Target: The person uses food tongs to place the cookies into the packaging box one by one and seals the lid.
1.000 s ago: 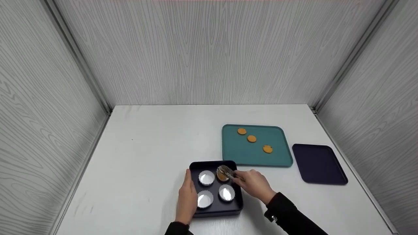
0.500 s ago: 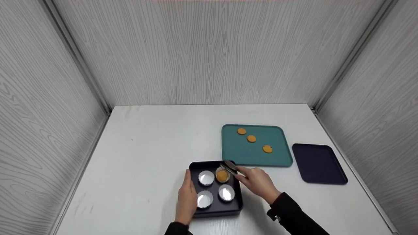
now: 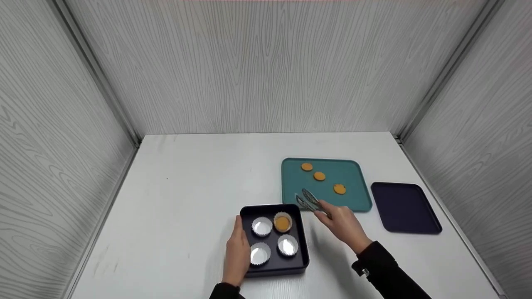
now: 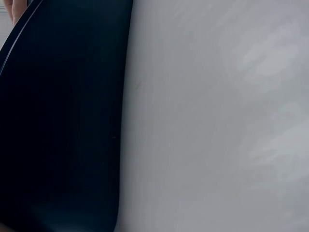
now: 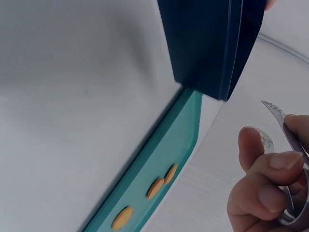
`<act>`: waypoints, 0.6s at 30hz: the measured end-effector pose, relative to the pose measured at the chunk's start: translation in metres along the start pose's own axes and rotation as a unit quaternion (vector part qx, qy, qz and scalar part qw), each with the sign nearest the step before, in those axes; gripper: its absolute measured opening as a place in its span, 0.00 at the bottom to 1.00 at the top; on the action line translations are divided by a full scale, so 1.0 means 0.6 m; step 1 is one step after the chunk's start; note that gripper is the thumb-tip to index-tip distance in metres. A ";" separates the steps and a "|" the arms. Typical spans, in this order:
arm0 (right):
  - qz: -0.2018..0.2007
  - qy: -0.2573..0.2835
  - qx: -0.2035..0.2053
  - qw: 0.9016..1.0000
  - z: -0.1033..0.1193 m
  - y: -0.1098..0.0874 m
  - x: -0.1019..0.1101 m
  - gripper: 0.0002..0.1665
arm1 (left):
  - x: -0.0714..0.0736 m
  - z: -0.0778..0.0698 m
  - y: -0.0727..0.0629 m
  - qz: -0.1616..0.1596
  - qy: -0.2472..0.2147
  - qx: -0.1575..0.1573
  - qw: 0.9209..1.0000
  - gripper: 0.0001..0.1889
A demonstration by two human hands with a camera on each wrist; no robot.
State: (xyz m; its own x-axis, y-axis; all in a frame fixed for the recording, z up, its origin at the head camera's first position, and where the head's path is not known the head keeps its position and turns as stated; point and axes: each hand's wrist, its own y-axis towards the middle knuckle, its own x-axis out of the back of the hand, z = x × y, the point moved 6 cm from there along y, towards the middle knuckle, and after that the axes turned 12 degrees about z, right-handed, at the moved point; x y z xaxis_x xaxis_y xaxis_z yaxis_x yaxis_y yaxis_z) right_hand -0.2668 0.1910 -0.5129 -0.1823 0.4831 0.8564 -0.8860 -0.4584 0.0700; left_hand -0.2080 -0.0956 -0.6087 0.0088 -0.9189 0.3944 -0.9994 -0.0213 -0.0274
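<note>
My right hand (image 3: pixel 344 226) grips small metal tongs (image 3: pixel 307 200). Their two arms are spread with nothing between them, over the near edge of the teal tray (image 3: pixel 307 178). In the right wrist view, curled fingers (image 5: pixel 270 193) wrap the tongs' handle. My left hand (image 3: pixel 237 253) lies with straight fingers along the left wall of a deep dark square pan (image 3: pixel 272 236). Inside the pan stand several silver foil cups; the back right cup (image 3: pixel 282 215) contains an orange round disc (image 3: pixel 282 224). The pan's dark outer wall (image 4: pixel 67 121) fills the left of the left wrist view.
Three orange discs lie on the teal tray, the nearest disc (image 3: pixel 339 189) toward its right side. A flat dark tray (image 3: pixel 406 207) sits to the right. Wood-grain panels (image 3: pixel 266 66) enclose the white table (image 3: pixel 199 199) at the back and sides.
The tongs have opened and released the orange disc in the back right cup. My right hand has carried them up and right, out of the pan; my left hand stays put.
</note>
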 end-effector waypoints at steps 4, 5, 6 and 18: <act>0.004 0.016 -0.049 0.999 -0.029 -0.001 0.015 0.23 | -0.001 0.000 0.000 0.001 -0.001 -0.001 1.000 0.27; 0.003 0.016 -0.058 0.998 -0.036 -0.001 0.018 0.24 | -0.001 0.000 0.001 0.001 -0.001 -0.002 1.000 0.27; 0.001 0.016 -0.065 0.998 -0.043 0.000 0.023 0.23 | -0.001 0.000 0.001 0.001 0.000 -0.003 1.000 0.27; -0.022 -0.058 -0.127 0.990 -0.128 0.003 0.064 0.29 | -0.001 0.001 0.001 -0.002 0.003 -0.005 1.000 0.27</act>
State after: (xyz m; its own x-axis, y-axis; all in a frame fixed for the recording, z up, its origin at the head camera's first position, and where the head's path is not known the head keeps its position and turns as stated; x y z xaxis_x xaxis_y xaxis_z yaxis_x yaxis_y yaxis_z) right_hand -0.3083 0.2660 -0.5195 -0.1045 0.4034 0.9090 -0.9731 -0.2303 -0.0096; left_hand -0.2088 -0.0954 -0.6097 0.0134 -0.9167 0.3992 -0.9996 -0.0217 -0.0163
